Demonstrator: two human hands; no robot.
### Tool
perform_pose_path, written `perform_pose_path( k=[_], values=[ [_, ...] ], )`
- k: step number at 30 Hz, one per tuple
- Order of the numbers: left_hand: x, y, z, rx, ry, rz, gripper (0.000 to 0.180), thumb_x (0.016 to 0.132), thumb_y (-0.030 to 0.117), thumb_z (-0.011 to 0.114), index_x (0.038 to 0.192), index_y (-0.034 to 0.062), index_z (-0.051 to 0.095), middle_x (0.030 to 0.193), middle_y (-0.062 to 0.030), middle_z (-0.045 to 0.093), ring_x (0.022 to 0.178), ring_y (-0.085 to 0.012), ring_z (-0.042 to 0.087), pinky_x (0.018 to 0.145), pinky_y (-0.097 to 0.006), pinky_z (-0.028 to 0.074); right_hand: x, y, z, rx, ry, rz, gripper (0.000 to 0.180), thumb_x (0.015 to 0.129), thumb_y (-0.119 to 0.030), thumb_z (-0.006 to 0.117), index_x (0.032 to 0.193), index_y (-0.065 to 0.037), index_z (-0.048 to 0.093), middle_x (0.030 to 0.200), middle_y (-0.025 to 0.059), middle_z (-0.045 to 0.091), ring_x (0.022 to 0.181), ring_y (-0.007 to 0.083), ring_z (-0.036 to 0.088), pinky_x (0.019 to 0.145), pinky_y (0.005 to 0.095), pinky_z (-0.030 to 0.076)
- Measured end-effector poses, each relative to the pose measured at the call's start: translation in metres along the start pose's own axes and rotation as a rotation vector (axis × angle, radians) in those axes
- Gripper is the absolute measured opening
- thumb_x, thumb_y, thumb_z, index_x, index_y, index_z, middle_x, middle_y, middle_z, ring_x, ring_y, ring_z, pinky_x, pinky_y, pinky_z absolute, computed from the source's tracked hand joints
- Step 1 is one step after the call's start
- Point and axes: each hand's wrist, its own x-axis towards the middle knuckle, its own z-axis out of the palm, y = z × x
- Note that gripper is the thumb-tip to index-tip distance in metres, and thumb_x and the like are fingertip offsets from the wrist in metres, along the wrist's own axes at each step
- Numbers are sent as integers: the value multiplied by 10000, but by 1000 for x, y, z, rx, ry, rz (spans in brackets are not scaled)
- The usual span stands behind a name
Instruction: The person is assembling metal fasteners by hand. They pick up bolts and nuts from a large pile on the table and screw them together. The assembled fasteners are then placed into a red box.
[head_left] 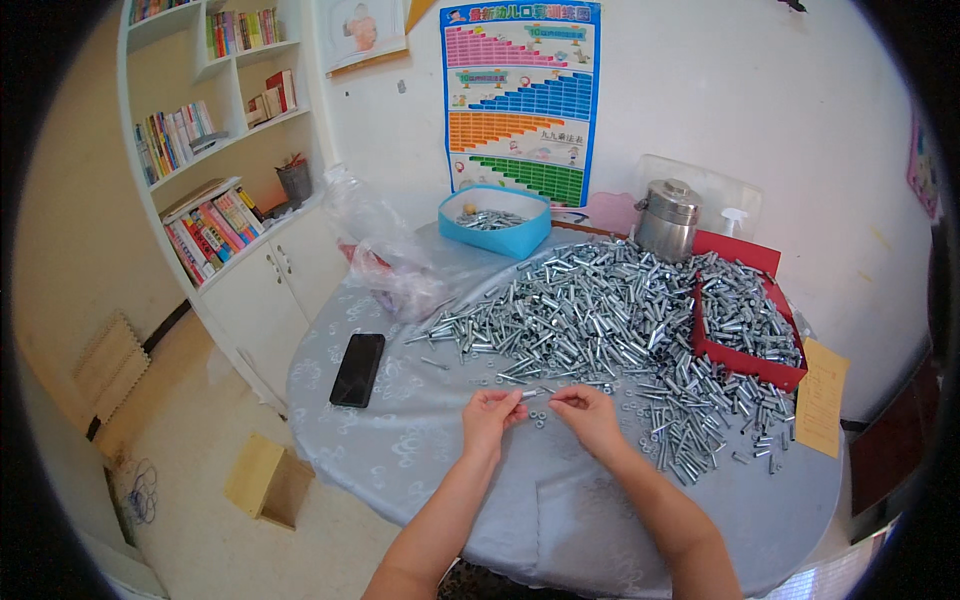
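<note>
My left hand [487, 420] is closed in a pinch around a short silver metal sleeve [529, 394], over the near edge of a heap. Close by on the right, my right hand [590, 415] pinches a thin metal bolt [547, 390], its tip pointing toward the sleeve. The two pieces nearly meet; whether they touch is too small to tell. Beyond both hands spreads a big heap of loose silver bolts and sleeves [570, 310]. Several small nuts [540, 418] lie on the cloth between my hands, with more to the right.
A grey cloth covers the round table [420, 470]. On it are a black phone [357, 370], plastic bags [395, 275], a blue box [515, 240] of metal parts, a steel pot [668, 220], a red box [745, 370] full of sleeves and a tan card [822, 395]. A wooden stool [268, 480] stands left.
</note>
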Motion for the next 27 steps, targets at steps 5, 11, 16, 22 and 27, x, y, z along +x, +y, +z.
perform_pose_path(
  k=[5, 11, 16, 22, 27],
  values=[
    [-5, -2, 2, -53, -82, -91, 198, 795, 84, 643, 866, 12, 473, 788, -125, 596, 675, -191, 608, 617, -287, 534, -6, -6, -1, 168, 104, 73, 108, 771, -46, 657, 849, 6, 604, 796, 22, 615, 719, 63, 558, 619, 183, 443],
    [-5, -4, 4, -48, -91, -117, 186, 809, 86, 627, 876, 12, 470, 813, -130, 597, 695, -193, 608, 629, -293, 541, -6, -1, 0, 232, 118, -47, 85, 763, -24, 658, 815, -11, 591, 818, 18, 599, 735, 71, 556, 652, 190, 447],
    [-7, -2, 5, -70, -100, -154, 171, 815, 85, 618, 873, 11, 475, 820, -130, 598, 702, -187, 606, 636, -285, 546, -6, 4, 1, 263, 111, -57, 89, 754, 0, 656, 813, -7, 590, 898, 44, 583, 802, 98, 557, 697, 204, 454],
    [-4, -6, 2, -85, -135, -208, 160, 826, 102, 607, 873, 5, 489, 855, -131, 600, 719, -172, 603, 656, -270, 542, -8, 7, 3, 210, 86, -172, 94, 746, 10, 656, 819, 3, 597, 964, 70, 558, 837, 122, 562, 743, 226, 468],
    [-2, -8, 0, -130, -148, -239, 164, 837, 119, 596, 890, -5, 503, 888, -128, 601, 727, -160, 599, 667, -247, 537, -11, -5, 4, 79, 94, -218, 105, 736, 0, 660, 835, 5, 623, 957, 82, 579, 865, 156, 577, 758, 243, 468]
  ],
)
